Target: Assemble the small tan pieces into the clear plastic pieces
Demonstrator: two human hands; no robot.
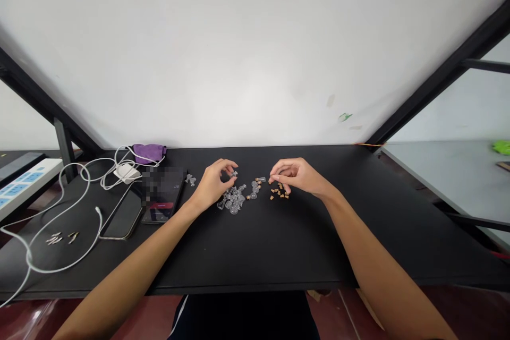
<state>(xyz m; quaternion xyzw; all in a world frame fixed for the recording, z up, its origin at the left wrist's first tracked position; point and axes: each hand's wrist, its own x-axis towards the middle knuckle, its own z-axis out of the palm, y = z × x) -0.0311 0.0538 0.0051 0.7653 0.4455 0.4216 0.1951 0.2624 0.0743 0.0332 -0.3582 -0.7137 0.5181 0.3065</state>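
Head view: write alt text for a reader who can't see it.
A person's left hand holds a tiny clear bottle beside a pile of similar bottles on a black table, while the right hand curls over small scattered corks; whether it holds one is unclear. Farther left lie a phone, white cables and a purple item.

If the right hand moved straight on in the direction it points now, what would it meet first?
Probably the small corked bottles, just to the left of the right hand; its height above the table is hard to judge.
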